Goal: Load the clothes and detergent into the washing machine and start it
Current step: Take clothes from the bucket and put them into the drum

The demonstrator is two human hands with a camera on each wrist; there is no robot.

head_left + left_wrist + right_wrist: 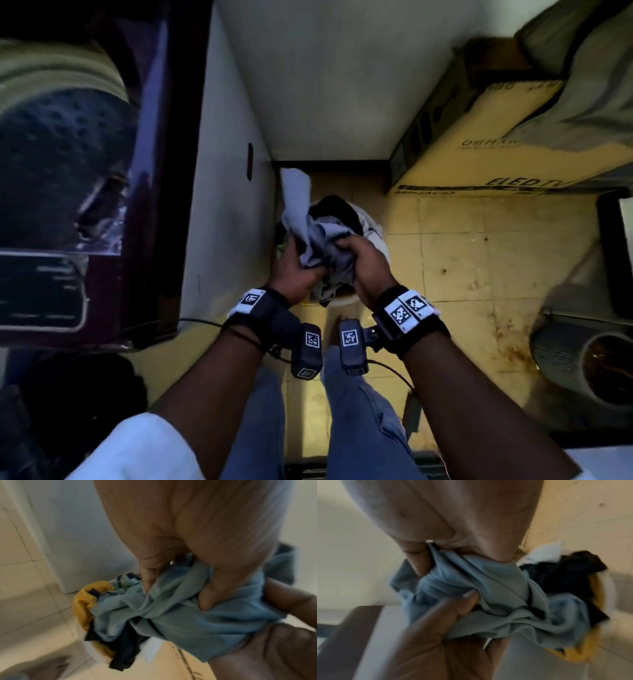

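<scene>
A light blue garment (320, 240) (171, 609) (489, 588) is bunched up over a white laundry basket (378, 240) on the floor. My left hand (298, 270) (176, 592) grips its left side, thumb pressed into the cloth. My right hand (364, 267) (453, 555) grips its right side. Dark and yellow clothes (123, 649) (565, 574) fill the basket below. The top-loading washing machine (154, 171) stands to the left, its drum (51, 144) open. No detergent is in view.
The machine's white side panel (222, 212) stands right beside the basket. A cardboard box (479, 137) sits at the back right, a round grey appliance (582, 359) at the right. A black bag (85, 397) lies at the lower left. Tiled floor (462, 257) stretches right of the basket.
</scene>
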